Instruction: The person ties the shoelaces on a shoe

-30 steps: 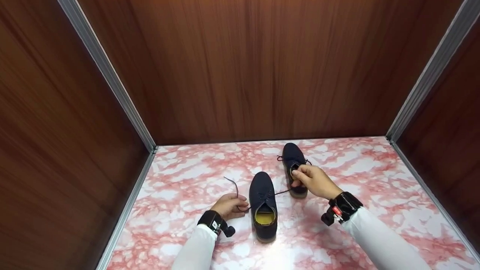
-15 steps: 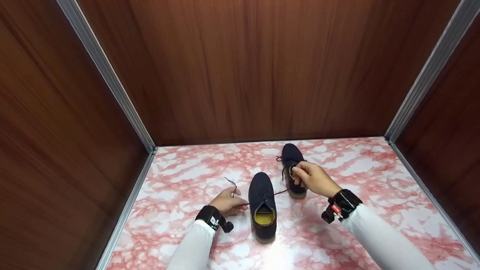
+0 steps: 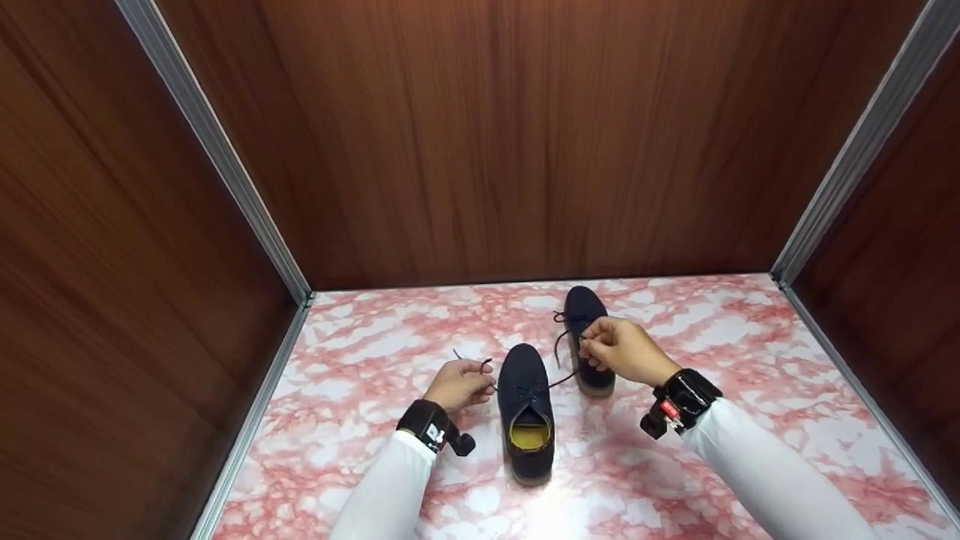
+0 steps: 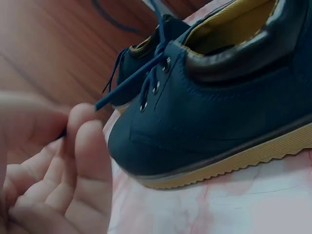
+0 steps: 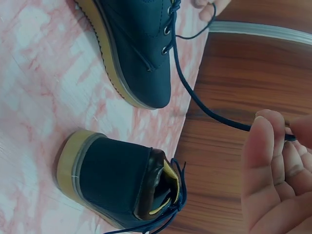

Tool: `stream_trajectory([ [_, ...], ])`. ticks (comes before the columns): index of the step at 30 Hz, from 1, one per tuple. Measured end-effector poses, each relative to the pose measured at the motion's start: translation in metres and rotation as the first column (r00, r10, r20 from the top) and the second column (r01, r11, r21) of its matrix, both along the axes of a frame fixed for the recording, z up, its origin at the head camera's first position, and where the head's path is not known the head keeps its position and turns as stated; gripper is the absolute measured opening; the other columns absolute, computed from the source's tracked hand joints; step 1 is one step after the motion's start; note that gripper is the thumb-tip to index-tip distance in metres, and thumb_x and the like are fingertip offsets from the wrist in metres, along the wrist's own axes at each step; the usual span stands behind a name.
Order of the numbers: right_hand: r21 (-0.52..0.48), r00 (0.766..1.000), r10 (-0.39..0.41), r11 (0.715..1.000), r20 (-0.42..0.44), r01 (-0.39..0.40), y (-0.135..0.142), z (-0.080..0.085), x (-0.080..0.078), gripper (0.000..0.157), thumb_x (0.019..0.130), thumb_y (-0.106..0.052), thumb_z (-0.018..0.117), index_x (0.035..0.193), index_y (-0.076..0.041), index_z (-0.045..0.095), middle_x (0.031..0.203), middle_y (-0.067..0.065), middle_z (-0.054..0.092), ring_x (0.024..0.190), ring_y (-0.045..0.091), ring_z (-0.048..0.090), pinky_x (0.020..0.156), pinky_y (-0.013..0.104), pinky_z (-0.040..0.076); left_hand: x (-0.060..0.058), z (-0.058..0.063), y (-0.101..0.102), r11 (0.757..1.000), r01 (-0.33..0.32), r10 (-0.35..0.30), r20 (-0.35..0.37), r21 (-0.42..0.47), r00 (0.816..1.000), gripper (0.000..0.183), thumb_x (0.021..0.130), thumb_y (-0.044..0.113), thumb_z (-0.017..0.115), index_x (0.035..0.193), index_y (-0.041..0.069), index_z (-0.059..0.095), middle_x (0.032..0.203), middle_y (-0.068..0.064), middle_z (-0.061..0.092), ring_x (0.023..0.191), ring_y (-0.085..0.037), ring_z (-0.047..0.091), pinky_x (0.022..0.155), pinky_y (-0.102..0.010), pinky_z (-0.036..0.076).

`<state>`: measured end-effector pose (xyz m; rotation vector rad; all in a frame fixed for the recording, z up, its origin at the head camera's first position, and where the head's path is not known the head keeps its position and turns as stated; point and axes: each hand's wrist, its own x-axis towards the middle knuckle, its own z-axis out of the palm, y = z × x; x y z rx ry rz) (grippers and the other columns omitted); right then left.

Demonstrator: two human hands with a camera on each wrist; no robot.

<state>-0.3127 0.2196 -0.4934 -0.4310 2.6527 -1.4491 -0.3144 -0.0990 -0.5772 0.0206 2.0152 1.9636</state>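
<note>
A dark navy lace-up shoe [image 3: 525,366] with a yellow lining stands on the tabletop, toe pointing away from me. Left of its toe, my left hand [image 3: 459,385] pinches one end of the shoelace [image 4: 129,83] between thumb and fingers, and a short tail sticks up past them. My right hand [image 3: 628,352] pinches the other lace [image 5: 200,103] up to the right of the shoe; its loose tail curves down on the left. Both laces run from the top eyelets, and no bow shows on this shoe. My right fingers partly cover the second shoe in the head view.
The second navy shoe [image 3: 583,301], its lace tied in a bow, stands farther back to the right. The tabletop [image 3: 375,322] has a red-and-white marbled surface. Brown wood-grain panels [image 3: 480,150] with grey metal corner strips [image 3: 847,142] enclose the back and sides.
My left hand has moved up and slightly forward beside the toe, its fingers loosening and then pinching the lace again. My right hand has risen slightly, and its lace tail now shows on the left.
</note>
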Motion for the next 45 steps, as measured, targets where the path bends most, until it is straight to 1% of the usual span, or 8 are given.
stream_trajectory([
  [6,0.037,0.999,-0.039,0.998,-0.036,0.041,-0.005,0.005,-0.004,0.014,0.1,-0.014,0.07,0.093,-0.003,0.066,0.088,0.021,0.077,0.069,0.024,0.071,0.057,0.027,0.058,0.001,0.004,0.009,0.983,-0.021,-0.001,-0.124,-0.181,0.992,0.018,0.098,0.002,0.065,0.111,-0.01,0.068,0.106,-0.028,0.077,0.066,-0.004,0.068,0.058,-0.015,0.055],
  [16,0.075,0.993,-0.107,0.991,-0.058,0.112,-0.012,0.007,-0.016,0.019,0.098,-0.018,0.074,0.086,-0.005,0.067,0.074,0.007,0.073,0.058,0.012,0.068,0.056,0.028,0.06,0.003,0.004,0.013,0.942,-0.095,0.02,-0.229,-0.322,0.973,0.013,0.093,0.012,0.077,0.097,0.0,0.072,0.09,-0.016,0.081,0.062,-0.014,0.075,0.049,-0.016,0.048],
  [23,0.139,0.986,-0.141,0.979,-0.084,0.152,-0.021,0.005,-0.026,0.02,0.097,-0.021,0.073,0.086,-0.005,0.068,0.071,0.003,0.069,0.054,0.01,0.064,0.051,0.025,0.055,0.004,0.002,0.014,0.941,-0.084,-0.003,-0.257,-0.329,0.967,0.013,0.094,0.009,0.073,0.1,-0.003,0.077,0.094,-0.023,0.08,0.065,-0.017,0.075,0.048,-0.016,0.048],
  [29,0.221,0.973,-0.147,0.957,-0.179,0.185,-0.032,0.005,-0.032,0.017,0.095,-0.019,0.072,0.084,-0.007,0.072,0.075,0.002,0.071,0.063,0.012,0.06,0.061,0.025,0.05,0.005,0.001,0.016,0.949,-0.089,0.002,-0.276,-0.301,0.961,0.018,0.094,0.005,0.069,0.104,-0.01,0.075,0.097,-0.029,0.077,0.074,-0.035,0.078,0.057,-0.026,0.059],
  [32,0.229,0.97,-0.152,0.954,-0.193,0.195,-0.037,0.004,-0.035,0.017,0.095,-0.019,0.071,0.082,-0.008,0.072,0.073,0.001,0.07,0.066,0.014,0.06,0.065,0.027,0.048,0.006,0.0,0.017,0.948,-0.091,0.002,-0.281,-0.304,0.96,0.017,0.094,0.005,0.071,0.103,-0.008,0.076,0.096,-0.029,0.078,0.08,-0.042,0.078,0.056,-0.025,0.058],
  [37,0.226,0.966,-0.171,0.95,-0.195,0.214,-0.047,0.005,-0.039,0.02,0.094,-0.023,0.072,0.078,-0.011,0.07,0.07,-0.002,0.066,0.065,0.014,0.056,0.063,0.027,0.045,0.006,0.0,0.016,0.943,-0.097,0.004,-0.281,-0.318,0.96,0.016,0.093,0.009,0.074,0.102,-0.003,0.079,0.096,-0.026,0.079,0.084,-0.046,0.077,0.051,-0.016,0.049],
  [42,0.239,0.952,-0.205,0.936,-0.226,0.259,-0.066,0.01,-0.043,0.019,0.093,-0.024,0.074,0.078,-0.012,0.072,0.073,0.0,0.071,0.069,0.016,0.061,0.067,0.029,0.047,0.007,-0.001,0.017,0.94,-0.103,0.0,-0.302,-0.325,0.953,0.015,0.092,0.011,0.075,0.1,-0.001,0.08,0.092,-0.022,0.08,0.082,-0.044,0.078,0.051,-0.017,0.05],
  [45,0.214,0.952,-0.173,0.949,-0.251,0.229,-0.08,0.014,-0.043,0.017,0.094,-0.025,0.075,0.082,-0.013,0.075,0.077,0.001,0.075,0.072,0.016,0.064,0.071,0.031,0.049,0.007,-0.001,0.019,0.936,-0.107,-0.006,-0.319,-0.336,0.948,0.014,0.091,0.01,0.076,0.098,-0.001,0.081,0.088,-0.018,0.08,0.078,-0.041,0.078,0.053,-0.018,0.053],
])
